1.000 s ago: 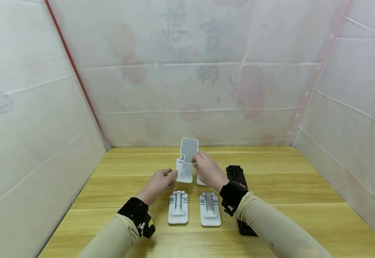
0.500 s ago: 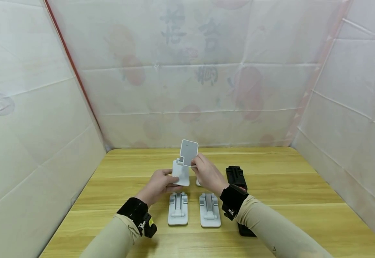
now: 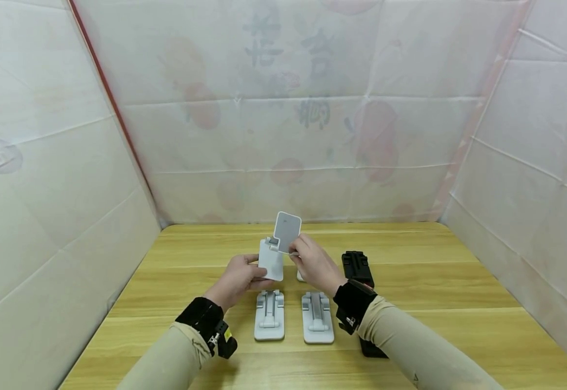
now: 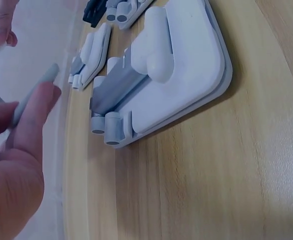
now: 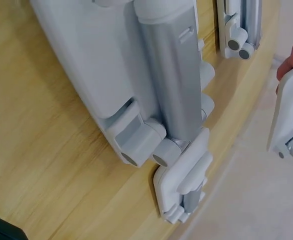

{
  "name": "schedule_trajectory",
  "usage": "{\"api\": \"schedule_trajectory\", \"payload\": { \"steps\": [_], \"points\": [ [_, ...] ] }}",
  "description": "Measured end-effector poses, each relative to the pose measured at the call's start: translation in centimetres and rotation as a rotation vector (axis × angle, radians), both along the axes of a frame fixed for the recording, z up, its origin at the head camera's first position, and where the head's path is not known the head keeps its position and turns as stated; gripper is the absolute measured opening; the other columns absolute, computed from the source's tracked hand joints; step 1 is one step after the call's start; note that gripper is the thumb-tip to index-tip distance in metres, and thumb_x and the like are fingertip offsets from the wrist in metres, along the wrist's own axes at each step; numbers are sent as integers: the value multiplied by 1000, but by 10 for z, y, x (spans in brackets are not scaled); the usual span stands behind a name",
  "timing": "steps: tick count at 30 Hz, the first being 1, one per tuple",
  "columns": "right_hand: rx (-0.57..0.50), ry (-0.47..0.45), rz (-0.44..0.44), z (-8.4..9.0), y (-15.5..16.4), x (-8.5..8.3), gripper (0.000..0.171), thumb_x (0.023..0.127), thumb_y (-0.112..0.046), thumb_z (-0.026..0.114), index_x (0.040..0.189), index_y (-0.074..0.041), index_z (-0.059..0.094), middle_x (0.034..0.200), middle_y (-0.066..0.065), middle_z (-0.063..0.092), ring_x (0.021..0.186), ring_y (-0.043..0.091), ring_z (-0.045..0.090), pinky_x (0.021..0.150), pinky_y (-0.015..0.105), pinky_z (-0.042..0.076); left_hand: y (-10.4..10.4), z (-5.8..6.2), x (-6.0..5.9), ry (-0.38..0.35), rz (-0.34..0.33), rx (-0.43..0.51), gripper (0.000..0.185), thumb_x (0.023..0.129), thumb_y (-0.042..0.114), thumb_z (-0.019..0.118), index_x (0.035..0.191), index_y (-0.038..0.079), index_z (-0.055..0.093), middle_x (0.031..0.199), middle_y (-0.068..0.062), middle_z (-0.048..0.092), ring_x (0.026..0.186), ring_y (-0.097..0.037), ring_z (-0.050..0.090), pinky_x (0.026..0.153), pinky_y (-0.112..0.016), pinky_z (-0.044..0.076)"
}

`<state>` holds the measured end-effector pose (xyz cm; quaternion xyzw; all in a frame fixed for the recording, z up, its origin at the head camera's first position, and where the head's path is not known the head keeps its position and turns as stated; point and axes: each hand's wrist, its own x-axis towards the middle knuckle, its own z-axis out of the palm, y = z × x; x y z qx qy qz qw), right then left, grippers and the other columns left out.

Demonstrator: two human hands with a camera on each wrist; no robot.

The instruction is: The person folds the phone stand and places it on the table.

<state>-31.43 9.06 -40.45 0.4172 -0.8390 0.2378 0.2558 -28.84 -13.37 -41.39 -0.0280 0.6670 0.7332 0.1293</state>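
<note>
Between both hands, above the table, is a white phone stand (image 3: 270, 264), unfolded, its grey-faced upper plate (image 3: 287, 232) raised over the base. My left hand (image 3: 237, 279) grips the base's lower left edge, thumb on the near face. At the plate's lower right corner, my right hand (image 3: 316, 264) pinches the edge. The right wrist view shows part of the held stand's base (image 5: 290, 102) and its hinge arm. Nearer me lie two folded white phone stands, one on the left (image 3: 269, 319) and one on the right (image 3: 318, 320).
Another white stand (image 3: 300, 276) is mostly hidden behind my right hand. On the right lie a black folded stand (image 3: 356, 265) and a black piece (image 3: 373, 348) partly covered by my right forearm. Covered walls enclose the wooden table (image 3: 191, 246) at back and sides.
My left hand, earlier beside the base with fingers apart, now grips it. The base has shifted left and turned slightly relative to the plate. My right hand keeps its pinch.
</note>
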Motion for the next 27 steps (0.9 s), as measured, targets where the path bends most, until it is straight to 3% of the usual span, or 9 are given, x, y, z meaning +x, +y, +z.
{"api": "schedule_trajectory", "payload": {
  "steps": [3, 6, 11, 15, 27],
  "points": [
    [-22, -72, 32, 1, 1, 0, 18, 93, 6, 69, 103, -3, 56, 105, 8, 57, 101, 21, 66, 85, 26, 61, 2, 1, 1, 1, 35, -36, 62, 92, -9, 57, 151, -12, 37, 132, -36, 59, 102, -37, 72, 84, -38, 64],
    [-47, -192, 46, 2, 3, 1, 14, 96, 0, 68, 106, -4, 58, 107, 8, 58, 99, 20, 66, 83, 30, 61, 3, 2, 2, 0, 54, -65, 62, 92, -11, 56, 151, -11, 38, 130, -36, 60, 101, -36, 72, 83, -38, 64],
    [-120, -446, -38, 7, 8, 2, 11, 105, -16, 61, 114, -11, 61, 108, 1, 64, 97, 14, 63, 81, 32, 57, 5, 4, 4, -4, 57, -108, 62, 93, -11, 56, 152, -10, 36, 131, -36, 59, 103, -38, 71, 85, -41, 64],
    [-156, -568, -119, 8, 13, -1, 13, 105, -19, 59, 117, -12, 59, 109, 0, 65, 98, 13, 62, 82, 30, 56, 5, 5, 4, 8, 49, -135, 63, 93, -11, 56, 153, -9, 35, 133, -37, 58, 105, -40, 70, 87, -43, 63],
    [-212, -701, -170, 6, 20, -6, 16, 101, -14, 65, 112, -9, 55, 103, 3, 61, 93, 18, 59, 81, 33, 54, 7, 5, 5, 33, 18, -186, 63, 94, -9, 57, 154, -8, 36, 132, -36, 59, 105, -39, 71, 85, -42, 64]
  ]
}}
